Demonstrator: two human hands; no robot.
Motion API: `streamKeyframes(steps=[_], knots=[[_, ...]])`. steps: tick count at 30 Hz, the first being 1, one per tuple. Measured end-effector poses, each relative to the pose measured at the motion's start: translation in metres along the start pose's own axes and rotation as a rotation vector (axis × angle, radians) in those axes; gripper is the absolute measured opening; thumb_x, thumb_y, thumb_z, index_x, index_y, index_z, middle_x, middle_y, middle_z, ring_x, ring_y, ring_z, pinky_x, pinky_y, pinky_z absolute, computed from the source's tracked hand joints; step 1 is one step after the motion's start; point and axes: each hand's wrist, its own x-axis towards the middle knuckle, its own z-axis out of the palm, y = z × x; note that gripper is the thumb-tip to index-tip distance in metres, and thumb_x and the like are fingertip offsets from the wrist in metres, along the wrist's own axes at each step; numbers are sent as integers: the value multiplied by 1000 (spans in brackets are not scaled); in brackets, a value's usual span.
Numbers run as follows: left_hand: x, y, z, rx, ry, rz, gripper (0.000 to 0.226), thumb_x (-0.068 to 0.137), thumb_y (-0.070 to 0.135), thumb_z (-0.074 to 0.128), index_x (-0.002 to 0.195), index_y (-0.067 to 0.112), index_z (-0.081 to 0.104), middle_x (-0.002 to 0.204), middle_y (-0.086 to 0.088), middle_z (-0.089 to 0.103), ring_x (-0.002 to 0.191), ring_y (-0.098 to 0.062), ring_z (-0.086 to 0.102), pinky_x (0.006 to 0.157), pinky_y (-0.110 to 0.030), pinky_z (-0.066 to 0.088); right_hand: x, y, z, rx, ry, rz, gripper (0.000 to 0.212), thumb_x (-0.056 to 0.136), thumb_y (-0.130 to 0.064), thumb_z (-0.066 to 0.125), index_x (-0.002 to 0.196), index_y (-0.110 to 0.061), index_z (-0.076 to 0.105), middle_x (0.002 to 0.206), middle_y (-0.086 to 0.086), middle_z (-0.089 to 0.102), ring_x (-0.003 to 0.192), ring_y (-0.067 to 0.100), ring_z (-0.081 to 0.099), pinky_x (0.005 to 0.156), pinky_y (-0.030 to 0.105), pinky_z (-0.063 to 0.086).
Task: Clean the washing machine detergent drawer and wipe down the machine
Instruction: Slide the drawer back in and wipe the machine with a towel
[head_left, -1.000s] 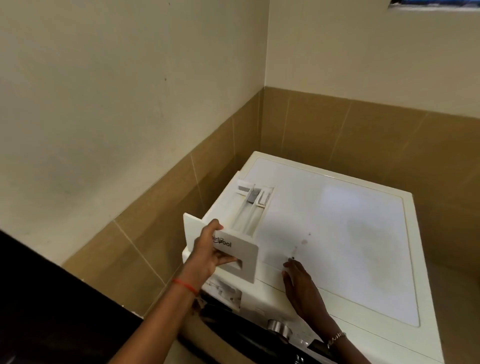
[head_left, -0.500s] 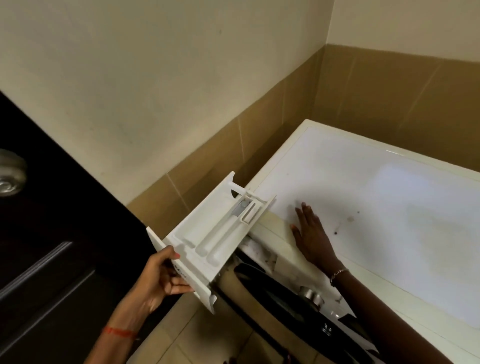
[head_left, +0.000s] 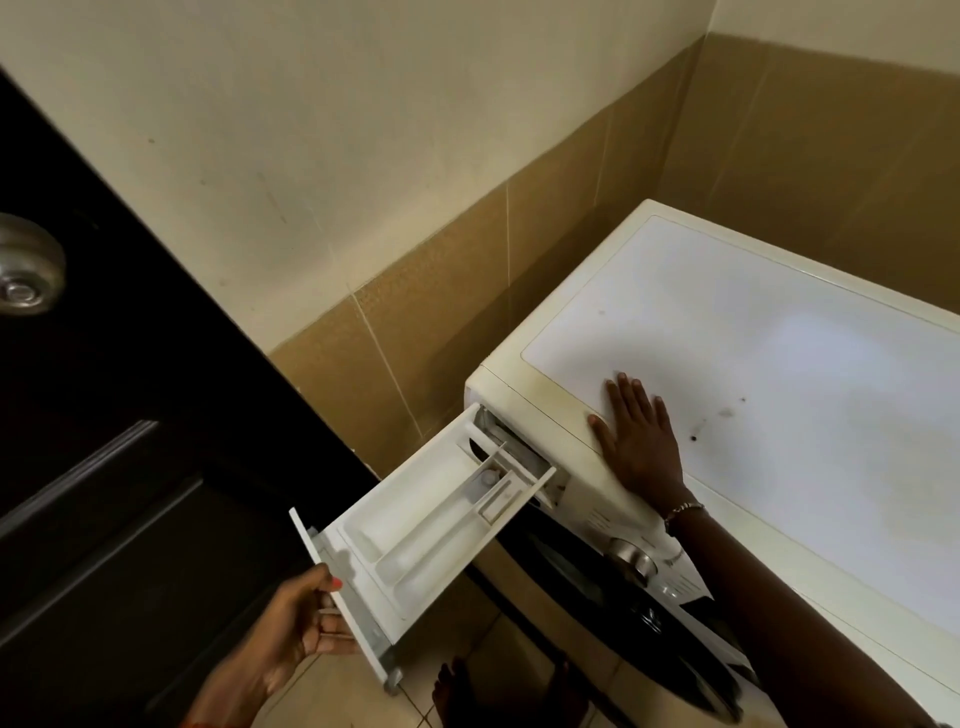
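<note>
The white detergent drawer (head_left: 415, 525) is drawn far out of its slot at the washing machine's front left corner, only its rear end still at the slot. My left hand (head_left: 298, 621) grips the drawer's front panel, thumb on top and fingers curled under. My right hand (head_left: 636, 434) lies flat, fingers spread, on the front left edge of the washing machine (head_left: 779, 374) top. The drawer's compartments look empty and pale.
A dark door (head_left: 114, 467) with a metal knob (head_left: 26, 265) stands close on the left. Tiled walls enclose the machine at the left and back. The machine's dark round door (head_left: 623, 608) and a silver dial (head_left: 631, 556) face the tiled floor, where my feet show.
The drawer has come much further out of the slot, pulled by my left hand. My right hand stays pressed flat on the machine top. The view has swung left and down.
</note>
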Motion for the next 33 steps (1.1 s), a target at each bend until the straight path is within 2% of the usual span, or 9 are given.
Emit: streamKeyframes(steps=[1, 4, 7, 11, 18, 22, 25, 27, 33], knots=[[3, -3, -1, 1, 0, -19, 31, 79, 16, 46, 101, -4, 54, 65, -18, 61, 49, -30, 64, 47, -39, 56, 0, 0, 0, -2, -1, 1, 62, 99, -47, 23, 151, -18, 5, 159, -1, -3, 146, 13, -5, 119, 33, -4], [11, -8, 0, 22, 3, -61, 50, 54, 20, 55, 99, -2, 56, 72, -19, 59, 57, -33, 63, 53, -41, 58, 0, 0, 0, -5, 4, 0, 62, 99, -46, 24, 151, -18, 4, 159, -1, -3, 146, 13, -5, 119, 33, -4], [21, -12, 5, 40, 18, -65, 60, 51, 21, 55, 106, -1, 53, 86, -21, 55, 73, -39, 61, 60, -44, 58, 0, -1, 0, -6, 12, -3, 62, 99, -45, 24, 151, -18, 4, 159, -1, -2, 146, 13, -5, 119, 33, -3], [33, -15, 13, 36, 15, -59, 65, 51, 21, 55, 112, 2, 48, 91, -20, 52, 78, -41, 59, 57, -45, 58, 0, 0, 0, -8, 15, -5, 62, 99, -45, 24, 151, -18, 3, 159, -1, -3, 146, 12, -6, 119, 32, -4], [48, -13, 13, 41, -5, -81, 55, 51, 21, 56, 103, 4, 51, 92, -21, 53, 80, -41, 58, 62, -45, 56, 1, 2, 2, 13, 31, -14, 62, 99, -45, 26, 151, -18, 5, 159, -2, -1, 146, 12, -4, 119, 32, -3], [56, -15, 9, 42, -16, -80, 48, 53, 22, 57, 99, 6, 53, 92, -22, 55, 78, -41, 59, 53, -41, 56, 2, 2, 3, 8, 27, -7, 62, 99, -46, 26, 151, -19, 6, 159, -3, 1, 146, 11, -3, 119, 32, -3], [63, -19, 5, 35, -27, -72, 34, 72, 17, 59, 103, 3, 53, 90, -23, 56, 79, -41, 59, 50, -39, 55, 2, 3, 4, 19, 40, -10, 62, 99, -46, 28, 151, -19, 8, 159, -3, 2, 146, 11, -2, 119, 32, -2], [68, -22, 1, 41, -21, -59, 20, 85, 10, 47, 103, 5, 53, 92, -24, 56, 80, -42, 59, 49, -38, 55, 3, 3, 4, 20, 46, -12, 62, 99, -45, 29, 151, -19, 9, 159, -3, 3, 146, 11, -1, 119, 32, -2], [75, -21, -7, 71, -15, -40, 23, 88, 9, 43, 109, 5, 51, 92, -24, 58, 80, -42, 61, 53, -41, 55, 3, 3, 5, 25, 53, -5, 62, 98, -45, 31, 151, -20, 10, 159, -3, 5, 146, 11, 1, 119, 32, -1]])
